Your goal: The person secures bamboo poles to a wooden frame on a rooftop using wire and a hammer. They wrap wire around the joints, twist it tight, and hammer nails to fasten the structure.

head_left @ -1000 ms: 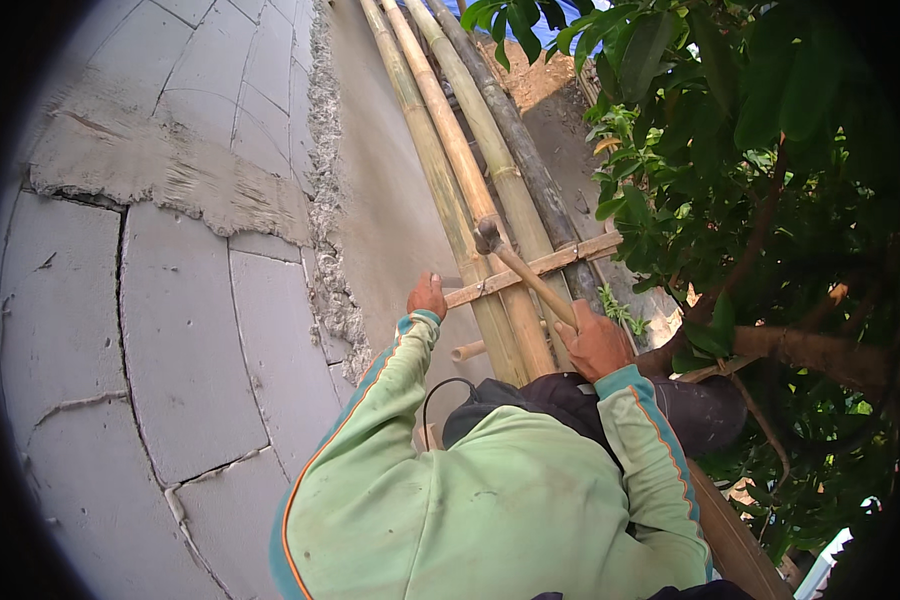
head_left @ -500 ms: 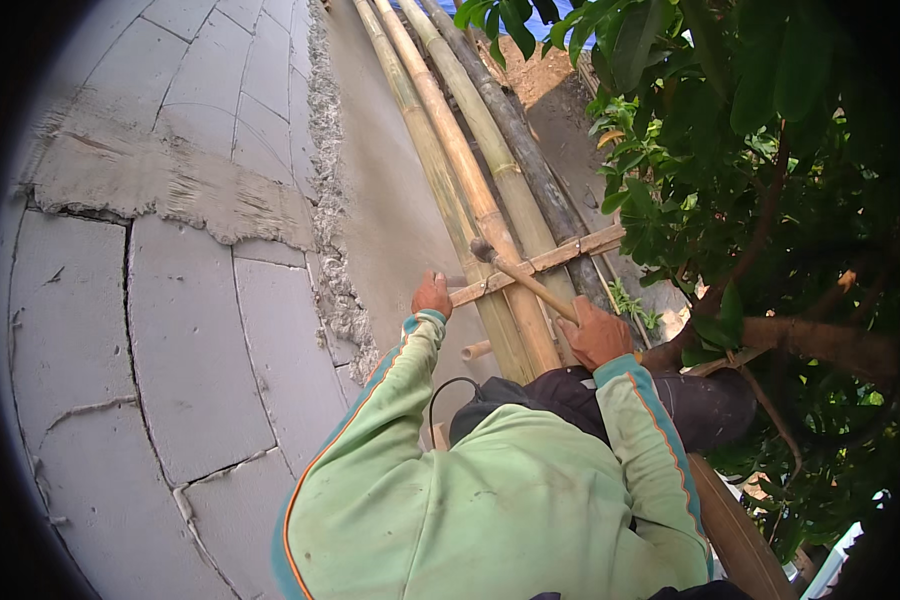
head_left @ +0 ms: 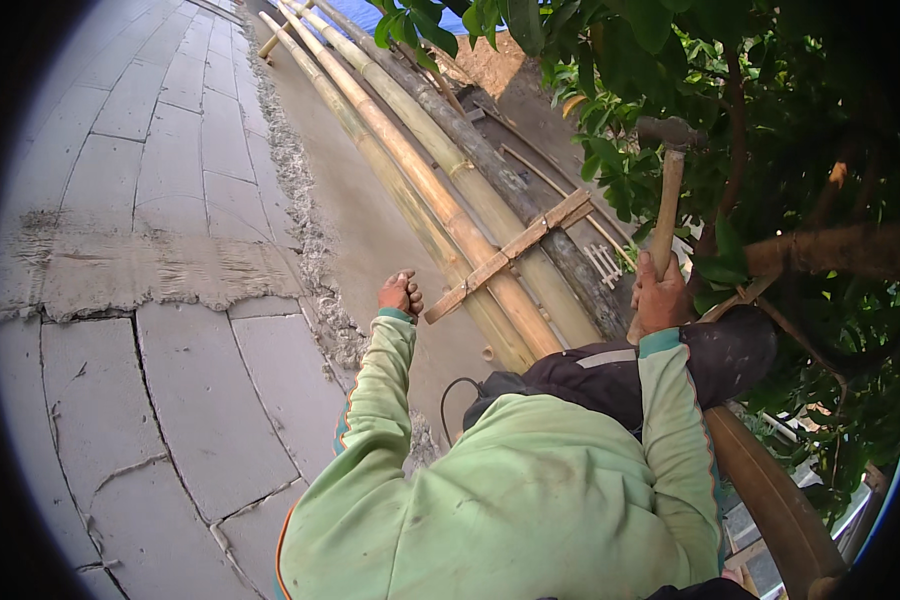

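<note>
My right hand (head_left: pixel 662 293) is closed round the wooden handle of a hammer (head_left: pixel 668 190), held upright with its dark head at the top, in front of the leaves. My left hand (head_left: pixel 400 295) is curled into a loose fist just left of a wooden batten's near end; whatever it may hold is hidden in the fingers. That batten (head_left: pixel 510 252) lies slantwise across several long bamboo poles (head_left: pixel 440 215). One darker, weathered pole (head_left: pixel 490 150) runs along their right side.
A grey block wall (head_left: pixel 195 385) with a smeared mortar band (head_left: pixel 170 270) fills the left. Smooth grey plaster (head_left: pixel 320 190) lies between it and the poles. Leafy branches (head_left: pixel 630 60) crowd the right. A brown beam (head_left: pixel 780 490) stands at lower right beside my dark-clothed leg (head_left: pixel 610 375).
The hammer has swung up and right, away from the batten, its head now raised. My left hand has moved left, off the batten's end. The view has shifted as well.
</note>
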A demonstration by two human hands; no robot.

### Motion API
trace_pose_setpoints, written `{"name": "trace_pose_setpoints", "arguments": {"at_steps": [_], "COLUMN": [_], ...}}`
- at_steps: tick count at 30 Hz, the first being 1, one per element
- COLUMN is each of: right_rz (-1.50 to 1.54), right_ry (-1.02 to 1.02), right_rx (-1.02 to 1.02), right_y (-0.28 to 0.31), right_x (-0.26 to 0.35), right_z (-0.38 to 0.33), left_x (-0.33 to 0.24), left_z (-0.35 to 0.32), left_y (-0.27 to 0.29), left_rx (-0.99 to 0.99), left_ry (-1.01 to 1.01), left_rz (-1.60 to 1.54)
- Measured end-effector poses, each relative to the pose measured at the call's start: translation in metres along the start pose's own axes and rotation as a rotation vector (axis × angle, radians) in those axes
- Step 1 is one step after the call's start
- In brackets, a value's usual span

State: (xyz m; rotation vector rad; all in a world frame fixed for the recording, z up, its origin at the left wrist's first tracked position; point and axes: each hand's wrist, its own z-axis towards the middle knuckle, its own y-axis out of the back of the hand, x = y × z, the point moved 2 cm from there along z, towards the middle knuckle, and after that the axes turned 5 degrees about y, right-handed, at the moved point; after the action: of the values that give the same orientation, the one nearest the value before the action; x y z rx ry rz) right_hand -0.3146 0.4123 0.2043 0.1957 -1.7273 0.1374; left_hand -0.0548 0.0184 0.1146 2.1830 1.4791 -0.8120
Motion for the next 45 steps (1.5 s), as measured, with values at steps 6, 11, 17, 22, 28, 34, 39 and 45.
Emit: {"name": "trace_pose_setpoints", "arguments": {"at_steps": [6,11,17,22,28,34,39,45], "right_rz": [0.109,-0.01,-0.104,-0.178,-0.298,-0.356,-0.439,-0.742], "right_ry": [-0.06,-0.045,0.033,0.052,0.152,0.227,0.578,0.685], "right_rx": [0.015,0.067,0.101,0.107,0.137,0.137,0.248,0.414], "right_y": [-0.002,0.0,-0.007,-0.008,-0.011,-0.017,-0.013,-0.027], "right_x": [-0.012,-0.019,-0.028,-0.027,-0.02,0.012,0.061,0.101], "right_z": [0.006,0.007,0.007,0.005,0.003,-0.009,-0.013,-0.023], "left_x": [0.018,0.035,0.039,0.018,0.023,0.03,0.03,0.046], "left_z": [-0.052,-0.06,-0.047,-0.07,-0.047,-0.019,-0.007,0.02], "left_y": [-0.043,-0.078,-0.082,-0.093,-0.104,-0.155,-0.174,-0.168], "left_rx": [0.156,0.177,0.298,0.417,0.436,0.284,0.249,0.259], "left_ry": [0.208,0.081,0.12,0.244,0.109,-0.452,-0.564,-0.493], "left_rz": [-0.106,0.16,0.047,-0.259,-0.117,0.431,0.674,0.548]}}
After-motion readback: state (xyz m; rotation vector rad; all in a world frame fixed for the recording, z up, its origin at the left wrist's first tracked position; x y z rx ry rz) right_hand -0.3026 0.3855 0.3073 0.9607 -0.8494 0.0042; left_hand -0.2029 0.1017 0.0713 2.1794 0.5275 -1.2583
